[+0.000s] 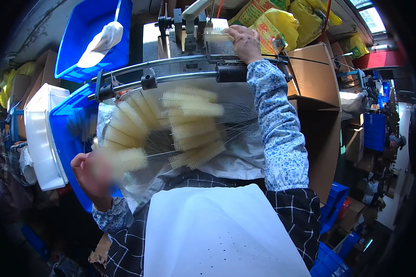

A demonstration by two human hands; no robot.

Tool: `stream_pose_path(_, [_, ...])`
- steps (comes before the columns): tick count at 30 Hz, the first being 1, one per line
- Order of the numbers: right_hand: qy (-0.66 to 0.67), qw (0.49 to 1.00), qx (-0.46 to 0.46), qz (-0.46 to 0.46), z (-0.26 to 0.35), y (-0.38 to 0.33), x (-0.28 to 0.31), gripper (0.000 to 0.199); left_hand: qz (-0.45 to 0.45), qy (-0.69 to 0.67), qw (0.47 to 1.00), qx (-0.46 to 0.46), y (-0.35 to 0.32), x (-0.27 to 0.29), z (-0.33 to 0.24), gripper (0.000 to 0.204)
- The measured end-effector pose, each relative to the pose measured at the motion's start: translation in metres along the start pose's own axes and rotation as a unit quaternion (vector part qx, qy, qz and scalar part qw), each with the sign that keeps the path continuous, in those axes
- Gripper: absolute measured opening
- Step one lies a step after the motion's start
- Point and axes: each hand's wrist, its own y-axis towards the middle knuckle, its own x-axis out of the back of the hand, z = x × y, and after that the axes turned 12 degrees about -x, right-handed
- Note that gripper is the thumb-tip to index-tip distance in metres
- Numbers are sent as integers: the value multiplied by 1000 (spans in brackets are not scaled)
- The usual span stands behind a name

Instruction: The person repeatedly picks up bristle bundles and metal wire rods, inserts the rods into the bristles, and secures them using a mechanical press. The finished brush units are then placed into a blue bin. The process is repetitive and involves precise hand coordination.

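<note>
Pale yellow wire-handled brushes lie fanned in two groups on a white cloth over my lap, a left group [129, 122] and a right group [194, 124]. My left hand [91, 177] is at the lower left, fingers curled at the bristle end of one brush [133, 159]; a blur hides part of the grip. My right hand [245, 42] reaches up to the metal machine [189, 44], its fingers closed at the end of another brush [216, 36] lying by the machine's plate. The fingertips' exact contact there is partly hidden.
Two metal rails [180, 78] cross in front of the machine. A blue bin [69, 60] holding a white cap [104, 44] stands upper left, above a white tub [44, 134] and another blue bin [62, 120]. An open cardboard box [314, 74] is right; yellow sacks [275, 27] lie behind.
</note>
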Motion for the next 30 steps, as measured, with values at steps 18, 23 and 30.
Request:
stream_pose_path(18, [132, 979, -156, -10, -8, -30, 13, 39, -267, -114, 954, -71, 14, 13, -14, 41])
stream_pose_path(23, [129, 980, -146, -35, 11, -30, 10, 36, -277, -121, 950, -75, 9, 20, -17, 42])
stream_pose_path(30, [119, 980, -158, -24, 31, -28, 15, 30, -296, -124, 944, -78, 8, 22, -15, 42])
